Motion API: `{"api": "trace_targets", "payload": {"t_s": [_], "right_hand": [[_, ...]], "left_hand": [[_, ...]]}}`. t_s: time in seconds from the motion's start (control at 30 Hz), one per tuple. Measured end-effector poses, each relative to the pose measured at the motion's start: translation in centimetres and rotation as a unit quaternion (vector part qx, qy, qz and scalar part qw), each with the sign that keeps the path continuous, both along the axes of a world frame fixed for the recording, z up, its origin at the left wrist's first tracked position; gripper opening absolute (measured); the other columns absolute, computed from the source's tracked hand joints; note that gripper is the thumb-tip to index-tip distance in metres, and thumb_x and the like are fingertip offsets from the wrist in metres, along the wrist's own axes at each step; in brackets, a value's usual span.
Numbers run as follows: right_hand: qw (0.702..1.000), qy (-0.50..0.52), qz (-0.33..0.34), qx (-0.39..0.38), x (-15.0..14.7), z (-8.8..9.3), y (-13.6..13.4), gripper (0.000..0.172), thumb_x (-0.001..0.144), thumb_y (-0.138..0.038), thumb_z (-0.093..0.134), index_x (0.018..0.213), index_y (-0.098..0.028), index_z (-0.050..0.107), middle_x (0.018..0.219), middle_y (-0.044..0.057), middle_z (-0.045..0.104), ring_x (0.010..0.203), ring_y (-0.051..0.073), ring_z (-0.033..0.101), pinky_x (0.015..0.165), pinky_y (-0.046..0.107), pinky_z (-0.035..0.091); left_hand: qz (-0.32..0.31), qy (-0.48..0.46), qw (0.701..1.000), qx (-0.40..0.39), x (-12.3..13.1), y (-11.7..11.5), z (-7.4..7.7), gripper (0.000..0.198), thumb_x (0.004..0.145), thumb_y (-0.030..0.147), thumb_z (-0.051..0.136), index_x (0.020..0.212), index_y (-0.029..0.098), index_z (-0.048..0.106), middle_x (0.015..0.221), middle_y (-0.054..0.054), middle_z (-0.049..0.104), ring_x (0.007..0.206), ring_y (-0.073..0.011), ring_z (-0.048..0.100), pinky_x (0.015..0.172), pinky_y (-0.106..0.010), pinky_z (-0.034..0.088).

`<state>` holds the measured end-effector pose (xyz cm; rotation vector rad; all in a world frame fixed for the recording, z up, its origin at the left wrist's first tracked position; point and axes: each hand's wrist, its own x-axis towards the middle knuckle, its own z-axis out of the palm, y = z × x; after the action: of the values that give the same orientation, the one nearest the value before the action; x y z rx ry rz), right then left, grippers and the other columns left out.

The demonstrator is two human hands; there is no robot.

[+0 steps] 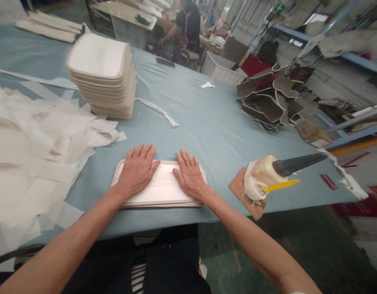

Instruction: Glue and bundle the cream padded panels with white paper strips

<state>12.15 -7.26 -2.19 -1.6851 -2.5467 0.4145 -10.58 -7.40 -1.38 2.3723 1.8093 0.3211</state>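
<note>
Flat, left hand, right hand, white panel

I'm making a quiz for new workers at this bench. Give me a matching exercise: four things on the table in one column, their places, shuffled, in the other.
1. flat white rectangular pad
2. tall stack of white square pads
3. heap of grey-brown curved pieces
4. loose pile of white fabric strips

a. right edge of the blue-grey table
b. under the left hand and right hand
c. spread over the left side
d. upright, beyond the left hand

Pairs: 1-b, 2-d, 3-a, 4-c.
</note>
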Motion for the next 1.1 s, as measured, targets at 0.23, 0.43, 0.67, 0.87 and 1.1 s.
{"api": "trace_targets", "payload": {"t_s": [0.23,0.43,0.67,0.87,1.1], "right_hand": [[0.999,-0.037,-0.005,0.004,1.1,0.4,-0.1,0.067,0.110,-0.043,0.032,0.165,-0.006,0.031,0.175,0.020,0.020,0.162,0.036,0.022,0.131,0.058,0.016],[0.999,-0.041,-0.018,0.011,0.8,0.5,-0.4,0.065,0.111,-0.043,0.029,0.165,-0.007,0.032,0.174,0.020,0.025,0.162,0.034,0.024,0.130,0.057,0.020],[1.000,-0.027,0.006,0.009,0.7,1.4,-0.3,0.068,0.111,-0.049,0.033,0.165,-0.009,0.032,0.173,0.020,0.027,0.160,0.034,0.028,0.131,0.055,0.021],[1.000,-0.018,0.004,0.016,0.7,1.3,-0.5,0.063,0.112,-0.046,0.031,0.163,-0.009,0.037,0.171,0.019,0.034,0.158,0.033,0.032,0.131,0.055,0.021],[0.999,-0.007,0.007,0.030,1.1,0.0,0.2,0.058,0.112,-0.041,0.033,0.161,-0.011,0.041,0.169,0.016,0.039,0.156,0.032,0.037,0.129,0.057,0.025]], "left_hand": [[0.024,0.030,0.999,0.029,-1.0,-0.2,-0.3,0.068,0.105,0.044,0.023,0.151,0.003,0.050,0.162,-0.025,0.046,0.151,-0.0457,0.039,0.123,-0.066,0.028],[0.066,0.025,0.996,0.056,-3.0,-0.6,0.0,0.064,0.105,0.042,0.026,0.150,0.006,0.053,0.161,-0.025,0.047,0.149,-0.0447,0.040,0.121,-0.066,0.031],[0.089,0.025,0.991,0.093,-4.1,-1.2,0.9,0.061,0.102,0.041,0.032,0.142,0.005,0.060,0.154,-0.028,0.053,0.137,-0.0473,0.053,0.106,-0.066,0.046],[0.056,0.021,0.992,0.108,-1.1,-0.1,2.1,0.063,0.102,0.045,0.036,0.147,0.006,0.057,0.156,-0.030,0.050,0.145,-0.0507,0.045,0.117,-0.073,0.032],[-0.033,0.000,0.997,0.076,6.1,1.4,-0.4,0.054,0.104,0.041,0.042,0.147,0.012,0.059,0.156,-0.022,0.055,0.146,-0.0417,0.049,0.120,-0.063,0.040]]}}
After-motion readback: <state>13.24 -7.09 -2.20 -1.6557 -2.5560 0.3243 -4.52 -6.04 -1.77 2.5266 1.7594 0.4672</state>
